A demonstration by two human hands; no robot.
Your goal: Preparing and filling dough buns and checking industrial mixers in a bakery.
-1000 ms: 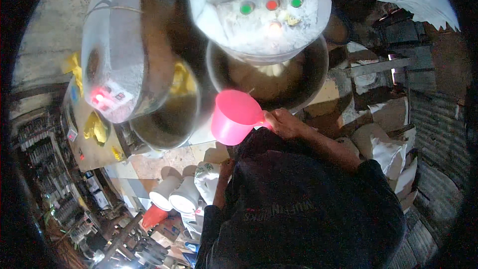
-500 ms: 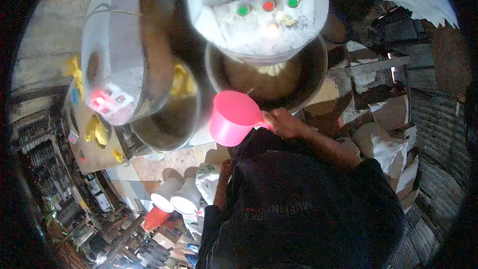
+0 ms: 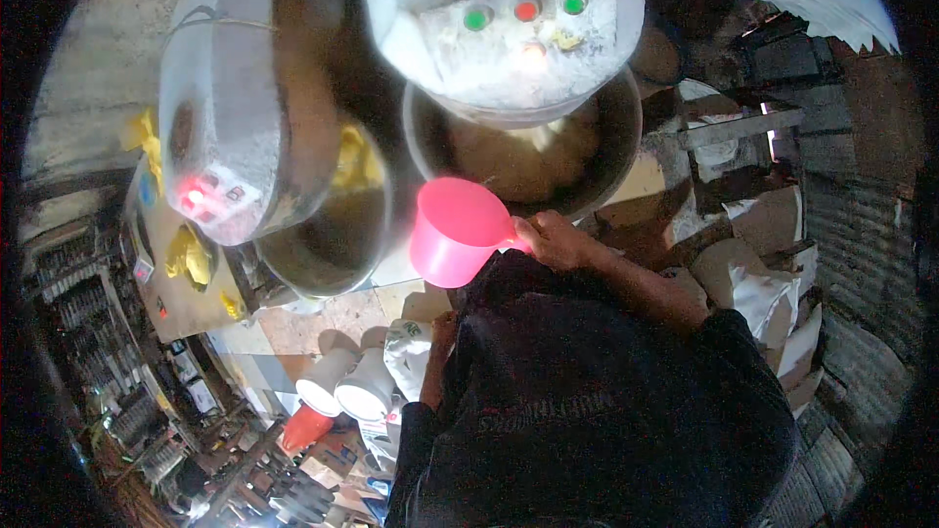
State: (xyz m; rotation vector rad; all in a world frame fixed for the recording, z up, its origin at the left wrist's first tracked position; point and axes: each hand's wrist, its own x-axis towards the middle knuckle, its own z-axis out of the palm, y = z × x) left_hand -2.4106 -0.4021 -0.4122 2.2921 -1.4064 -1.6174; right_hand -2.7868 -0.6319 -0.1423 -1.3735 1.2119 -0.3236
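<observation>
My right hand [image 3: 559, 241] is closed round the handle of a pink plastic dipper [image 3: 452, 252]. The dipper is held upright beside the near left rim of a large metal mixing bowl [image 3: 423, 142]; its inside looks plain pink. Pale dough [image 3: 518, 158] lies in that bowl under the white head of a mixer [image 3: 509, 59] with red and green buttons. Low at my side, my left hand [image 3: 445, 329] is mostly hidden by my dark shirt, near a white bag [image 3: 406, 352]. Its fingers do not show.
To the left stands a second mixer [image 3: 220, 108] with a lit red light, over another metal bowl [image 3: 333, 259] with yellow material behind it. White buckets [image 3: 328, 381] stand on the tiled floor. Sacks [image 3: 763, 293] and corrugated metal sheets [image 3: 861, 264] are on the right.
The dough in the bowl under the mixer has changed its shape and position. My hands and the pink dipper have hardly moved.
</observation>
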